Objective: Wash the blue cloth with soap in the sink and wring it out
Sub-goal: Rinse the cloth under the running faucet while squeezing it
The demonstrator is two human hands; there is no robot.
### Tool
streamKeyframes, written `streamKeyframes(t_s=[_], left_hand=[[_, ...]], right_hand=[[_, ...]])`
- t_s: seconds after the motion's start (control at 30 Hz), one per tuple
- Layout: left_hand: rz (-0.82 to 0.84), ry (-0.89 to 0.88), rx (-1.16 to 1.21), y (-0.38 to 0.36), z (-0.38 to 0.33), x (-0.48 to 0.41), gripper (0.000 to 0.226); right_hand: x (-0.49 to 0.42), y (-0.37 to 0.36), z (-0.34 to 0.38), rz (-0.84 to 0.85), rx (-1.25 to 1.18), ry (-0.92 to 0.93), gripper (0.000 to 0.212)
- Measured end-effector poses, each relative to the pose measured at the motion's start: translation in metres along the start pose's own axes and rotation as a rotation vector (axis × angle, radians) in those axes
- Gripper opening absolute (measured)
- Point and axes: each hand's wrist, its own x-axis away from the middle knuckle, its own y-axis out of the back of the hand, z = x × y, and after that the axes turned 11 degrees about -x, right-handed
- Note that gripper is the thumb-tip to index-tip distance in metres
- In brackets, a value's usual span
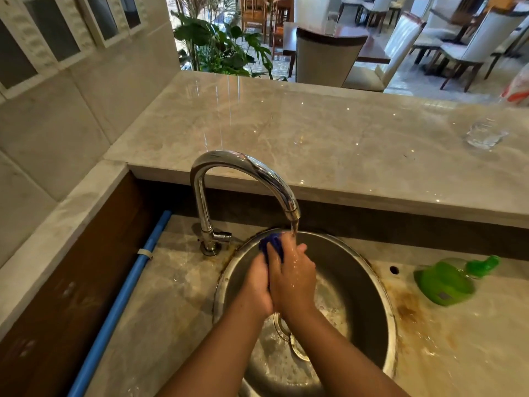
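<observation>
- The blue cloth (272,244) is bunched between both hands above the round sink (382,293), right under the stream from the faucet (243,164).
- The right hand (292,279) grips the cloth, fingers (289,247) curled over it.
- The left hand (257,285) clasps it from the other side, its fingertips hidden.
- A green soap bottle (446,280) lies on its side on the tabletop (171,296), between the sink and the right edge.

Blue cloth (272,244) mostly hidden inside hands (282,277); glass (483,134) blurred.
</observation>
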Motion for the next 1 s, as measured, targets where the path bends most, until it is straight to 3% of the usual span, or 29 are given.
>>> streamKeyframes(t_s=[0.2, 0.27, 0.43, 0.5, 0.57, 0.77, 0.93, 1.0], left_hand=[[-0.002, -0.052, -0.04, 0.003, 0.013, 0.009, 0.048], [0.018, -0.052, -0.068, 0.007, 0.009, 0.01, 0.047], [-0.022, -0.064, -0.066, 0.014, -0.014, 0.007, 0.047], [-0.028, -0.033, -0.053, 0.009, -0.012, 0.006, 0.051], [-0.014, -0.018, -0.01, -0.001, -0.004, 0.007, 0.055], [0.002, -0.039, -0.089, -0.015, 0.011, 0.013, 0.048], [-0.049, -0.056, -0.098, -0.013, -0.002, 0.011, 0.047], [-0.073, -0.047, -0.05, -0.009, -0.009, 0.008, 0.044]], right_hand=[[-0.039, 0.015, -0.035, 0.066, 0.14, -0.218, 0.022], [-0.043, 0.02, -0.039, 0.077, 0.058, -0.281, 0.02], [-0.02, 0.027, -0.007, 0.08, -0.288, -0.173, 0.014], [-0.006, 0.016, 0.005, 0.126, -0.2, -0.073, 0.01], [-0.004, 0.004, 0.001, 0.045, 0.018, 0.033, 0.008], [-0.048, 0.023, -0.051, 0.012, 0.124, -0.315, 0.024], [-0.036, 0.031, -0.031, -0.055, -0.225, -0.311, 0.02], [-0.022, 0.029, -0.009, -0.003, -0.352, -0.261, 0.019]])
